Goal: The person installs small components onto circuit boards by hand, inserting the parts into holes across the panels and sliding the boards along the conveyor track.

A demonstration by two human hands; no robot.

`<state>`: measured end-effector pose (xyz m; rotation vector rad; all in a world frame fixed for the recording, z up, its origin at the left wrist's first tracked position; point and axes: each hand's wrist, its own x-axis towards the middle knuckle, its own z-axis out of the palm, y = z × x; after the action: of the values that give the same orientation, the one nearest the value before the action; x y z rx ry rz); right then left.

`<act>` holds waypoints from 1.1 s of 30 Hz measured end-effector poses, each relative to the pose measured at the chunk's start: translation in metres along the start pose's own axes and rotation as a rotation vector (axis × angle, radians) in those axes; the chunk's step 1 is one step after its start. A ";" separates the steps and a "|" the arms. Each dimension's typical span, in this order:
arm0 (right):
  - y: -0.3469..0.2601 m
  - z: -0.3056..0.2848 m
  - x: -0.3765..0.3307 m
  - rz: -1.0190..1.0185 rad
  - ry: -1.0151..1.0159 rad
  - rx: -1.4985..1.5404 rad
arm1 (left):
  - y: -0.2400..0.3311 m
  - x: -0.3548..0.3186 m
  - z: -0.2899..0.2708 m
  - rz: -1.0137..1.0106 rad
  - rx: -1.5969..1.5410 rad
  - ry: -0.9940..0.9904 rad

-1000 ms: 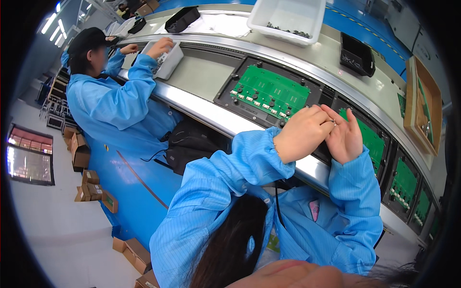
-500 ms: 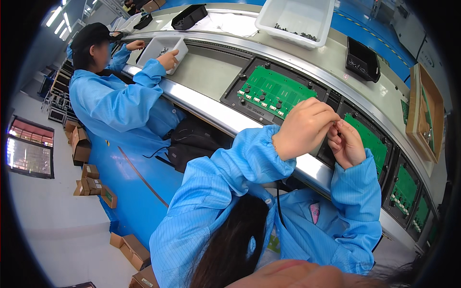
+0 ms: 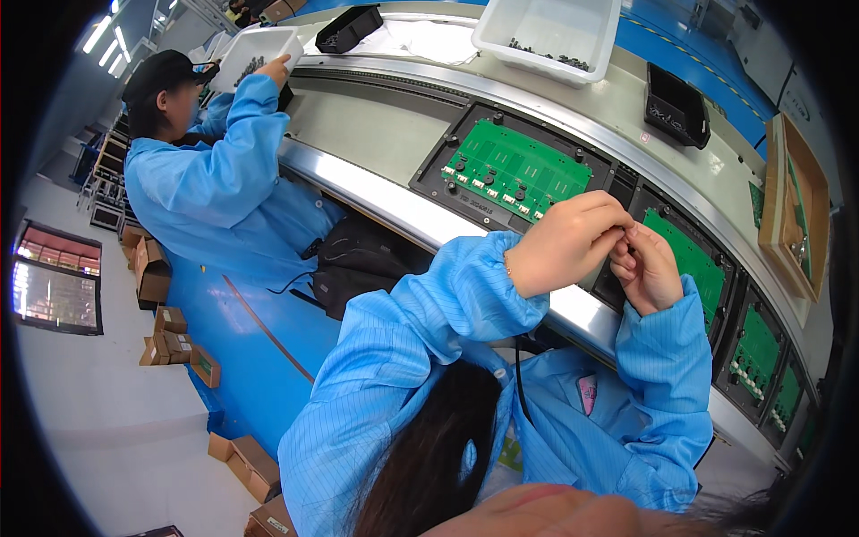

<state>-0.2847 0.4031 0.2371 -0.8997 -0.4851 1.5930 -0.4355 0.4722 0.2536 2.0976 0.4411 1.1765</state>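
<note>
My left hand [image 3: 573, 240] and my right hand [image 3: 648, 267] meet at their fingertips above the line, both closed in a pinch. Whatever sits between the fingers is too small and too covered to make out. Below and left of my hands lies a green circuit board [image 3: 519, 166] in a black carrier frame [image 3: 428, 179], with white connectors along its near edge. Under and beyond my right hand a second green circuit board [image 3: 693, 268] lies in its own carrier, partly covered by the hand.
A co-worker in a blue smock [image 3: 210, 170] lifts a white bin [image 3: 284, 40] at the left. Across the line stand a large white bin [image 3: 537, 67] of small dark parts, black bins [image 3: 676, 107] [image 3: 351, 29] and a cardboard box [image 3: 819, 215]. More boards [image 3: 754, 353] lie at right.
The co-worker has raised the white bin off the line and tilted it, moving it up and left. My two hands stay almost where they were, fingertips still together.
</note>
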 end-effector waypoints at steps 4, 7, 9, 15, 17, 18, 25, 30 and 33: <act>0.001 0.006 0.000 -0.031 0.068 -0.125 | -0.004 -0.001 -0.004 -0.032 -0.004 -0.024; 0.001 0.011 -0.001 -0.059 0.132 -0.223 | -0.009 0.001 -0.006 -0.021 0.022 -0.041; 0.001 0.014 0.001 -0.046 0.117 -0.203 | -0.009 0.001 -0.012 -0.029 0.077 -0.070; -0.006 0.017 0.001 -0.027 0.138 -0.133 | -0.023 0.008 -0.036 -0.176 0.155 -0.186; -0.006 0.018 0.002 -0.027 0.151 -0.114 | -0.030 0.010 -0.043 -0.236 0.173 -0.240; -0.006 0.018 0.002 -0.027 0.150 -0.119 | -0.033 0.011 -0.046 -0.229 0.203 -0.260; -0.005 0.017 0.005 -0.026 0.157 -0.130 | -0.054 0.011 -0.049 -0.222 0.263 -0.348; -0.004 0.020 0.007 -0.017 0.171 -0.145 | -0.058 0.010 -0.051 -0.255 0.250 -0.383; -0.004 0.022 0.007 -0.014 0.172 -0.152 | -0.058 0.010 -0.050 -0.262 0.259 -0.404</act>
<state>-0.2995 0.4143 0.2518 -1.1351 -0.4936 1.4649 -0.4703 0.5390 0.2368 2.3375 0.6774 0.5489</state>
